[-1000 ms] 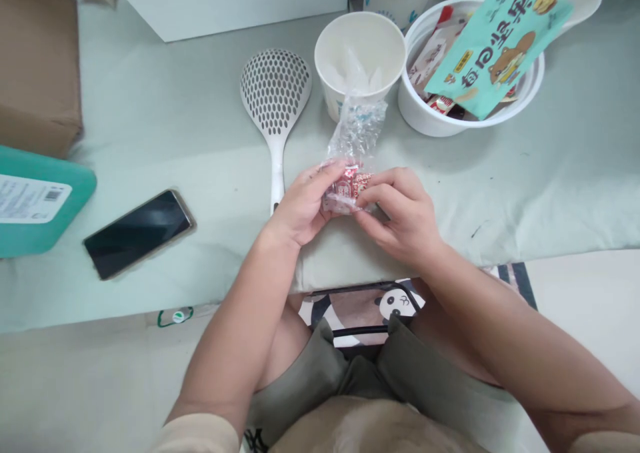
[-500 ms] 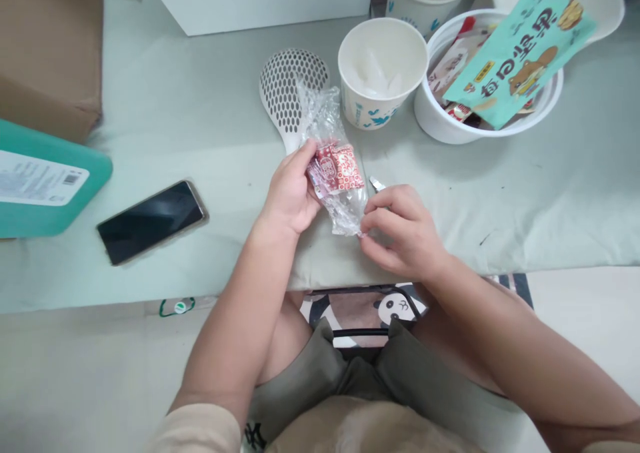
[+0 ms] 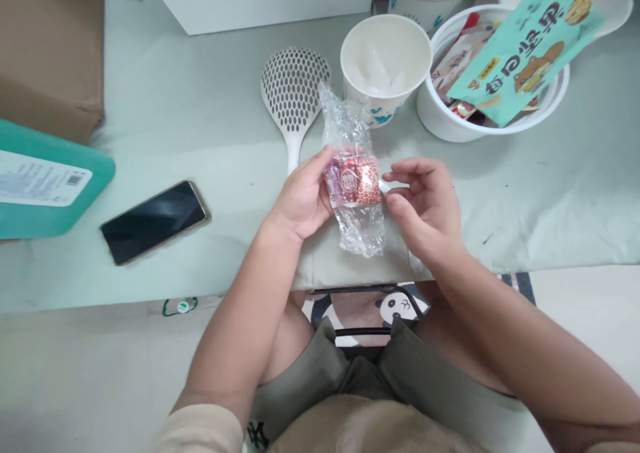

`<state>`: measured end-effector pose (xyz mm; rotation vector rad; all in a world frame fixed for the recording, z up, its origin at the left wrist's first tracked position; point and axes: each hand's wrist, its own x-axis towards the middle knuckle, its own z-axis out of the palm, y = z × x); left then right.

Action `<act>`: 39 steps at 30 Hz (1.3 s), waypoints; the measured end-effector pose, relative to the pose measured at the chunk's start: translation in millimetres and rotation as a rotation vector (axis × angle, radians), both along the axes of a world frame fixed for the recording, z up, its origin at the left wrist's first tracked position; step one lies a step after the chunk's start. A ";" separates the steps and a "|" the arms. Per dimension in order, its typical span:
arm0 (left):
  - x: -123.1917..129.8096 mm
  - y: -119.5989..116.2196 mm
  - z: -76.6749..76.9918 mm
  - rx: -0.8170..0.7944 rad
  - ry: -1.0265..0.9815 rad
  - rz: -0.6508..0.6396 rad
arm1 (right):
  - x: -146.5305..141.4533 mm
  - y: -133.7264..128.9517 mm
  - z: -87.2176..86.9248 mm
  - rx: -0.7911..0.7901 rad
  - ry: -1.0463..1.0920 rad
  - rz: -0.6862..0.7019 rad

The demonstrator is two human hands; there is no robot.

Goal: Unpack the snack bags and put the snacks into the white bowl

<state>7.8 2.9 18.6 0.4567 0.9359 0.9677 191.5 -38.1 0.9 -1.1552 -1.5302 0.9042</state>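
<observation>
My left hand [image 3: 307, 196] is closed on the side of a clear plastic wrapper [image 3: 363, 229]. Inside the wrapper are small packets [image 3: 354, 178], red, patterned and purple, grouped near its middle. The wrapper's crinkled ends stick out above and below them. Just right of the wrapper is my right hand [image 3: 425, 203], its thumb and fingers apart. A small silvery piece [image 3: 384, 187] shows between its fingertips and the wrapper; whether the hand touches it is unclear. Behind the wrapper stands a paper cup [image 3: 385, 56] with clear plastic scraps inside. A white slotted skimmer [image 3: 295, 83] lies to the left.
A white tub [image 3: 440, 116] of packets, topped by a turquoise snack pouch [image 3: 525, 53], stands right. Stacked paper cups [image 3: 425, 3] are behind. A phone [image 3: 155, 221], a green container [image 3: 55, 216] and a cardboard box [image 3: 50, 53] sit left. The table's front edge is near me.
My right hand has let go of the wrapper's lower end and moved up and right, its fingers spreading. My left hand has shifted the wrapper slightly right, and its lower end now hangs looser.
</observation>
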 end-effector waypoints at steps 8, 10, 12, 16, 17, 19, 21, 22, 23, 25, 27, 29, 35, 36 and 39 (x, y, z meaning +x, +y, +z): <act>13.2 -8.2 -1.3 -0.021 -0.128 -0.175 | -2.5 1.5 -3.3 -0.312 0.301 0.049; 15.1 -9.5 -3.4 -0.010 -0.134 -0.198 | -4.4 0.9 2.5 -0.393 0.344 0.089; 16.9 -10.4 -4.1 0.021 -0.133 -0.209 | -5.9 0.0 8.1 -0.451 0.364 0.125; 17.5 -10.5 -1.7 0.103 -0.095 -0.221 | -7.5 -1.3 11.3 -0.528 0.448 0.131; 16.5 -10.3 -1.5 0.141 -0.079 -0.229 | -7.7 -1.3 10.5 -0.540 0.476 0.122; 13.6 -9.6 -3.4 0.231 -0.042 -0.257 | -8.1 -0.3 8.2 -0.556 0.529 0.091; 10.6 -9.1 -9.5 0.335 0.027 -0.280 | -8.0 2.3 6.8 -0.546 0.583 0.021; 9.6 -9.0 -13.9 0.399 0.082 -0.276 | -7.7 4.1 6.6 -0.529 0.611 -0.025; 9.1 -9.1 -18.6 0.478 0.152 -0.253 | -7.1 6.0 6.9 -0.505 0.637 -0.075; 9.5 -9.8 -27.3 0.682 0.323 -0.151 | -5.7 10.1 8.3 -0.461 0.685 -0.168; 11.1 -11.3 -31.8 0.869 0.489 -0.054 | -3.9 13.4 9.7 -0.447 0.723 -0.234; 12.8 -12.9 -31.3 1.003 0.619 -0.030 | -2.1 15.5 10.0 -0.444 0.744 -0.266; 13.6 -13.0 -22.7 1.081 0.814 -0.001 | 1.1 17.3 7.1 -0.451 0.757 -0.245; 13.2 -12.4 -22.4 1.065 0.806 0.002 | 0.9 17.5 7.2 -0.453 0.763 -0.249; 11.8 -10.4 -23.0 0.973 0.716 0.020 | -1.0 18.0 9.0 -0.449 0.766 -0.257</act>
